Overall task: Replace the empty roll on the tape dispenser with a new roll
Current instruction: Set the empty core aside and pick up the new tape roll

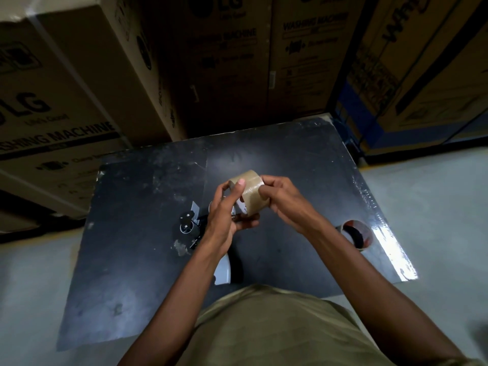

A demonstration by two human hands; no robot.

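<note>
I hold a full roll of brown packing tape (250,192) above the middle of the black table (137,260), gripped from both sides. My left hand (224,215) wraps its near side with the thumb pressed on the outer face. My right hand (282,196) pinches the roll's right edge. Under my left hand lies the tape dispenser (188,224), black with metal rollers, its grey handle (223,270) pointing toward me; much of it is hidden by my wrist. An empty cardboard core (357,233) stands on the table's right side.
Large cardboard washing-machine boxes (52,107) rise behind and to the left of the table. More boxes on a blue rack (422,75) stand at the right. Pale concrete floor (435,207) surrounds the table.
</note>
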